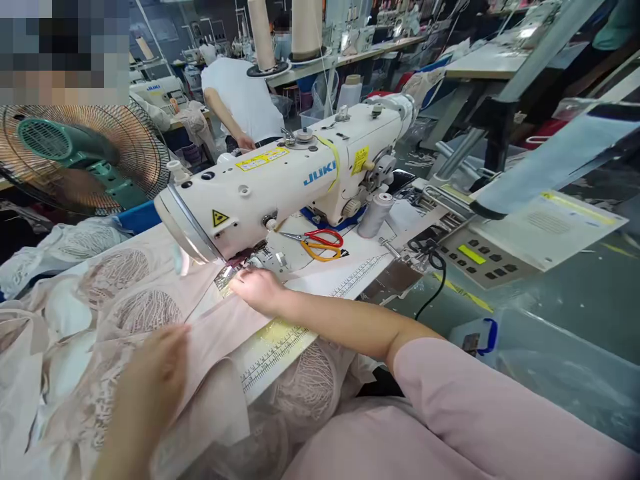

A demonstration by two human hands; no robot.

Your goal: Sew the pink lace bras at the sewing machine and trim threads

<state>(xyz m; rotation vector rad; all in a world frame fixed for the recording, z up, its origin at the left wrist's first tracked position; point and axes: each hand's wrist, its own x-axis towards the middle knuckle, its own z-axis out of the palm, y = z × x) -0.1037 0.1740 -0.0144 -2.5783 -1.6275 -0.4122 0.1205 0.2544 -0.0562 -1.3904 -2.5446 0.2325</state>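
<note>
While the right hand (257, 288) sits beside the needle area, pale pink fabric (230, 327) fills the lower left

Where it runs from the left edge of the frame to the middle, the fabric is thin and slightly sheer, with rounded panels of patterned lace (150, 310) and loose folds heaped on one another. More lace hangs over the front edge of the white worktop (320, 283) at lower centre. The right hand's fingers are bent together at the cloth below the machine head; whether they pinch it or only press it down, one cannot tell. The left hand (160, 373), at lower left, is blurred and loosely curled over the fabric, and its hold cannot be made out either.

A white sewing machine (260, 193) crosses the centre, its rounded head and the right hand blocking much of the needle area. Just beyond the right wrist lie scissors (320, 241) with one red and one orange handle, near a grey thread cone (375, 215). Ruler markings (275, 363) line the worktop. A control panel (485, 257) with a lit yellow-green display stands at right; a large fan (75, 153) is at upper left, and a person in white (245, 100) is beyond the machine.

A clear plastic bin (560, 360) with a blue handle sits at lower right, its contents too unclear to name.
</note>
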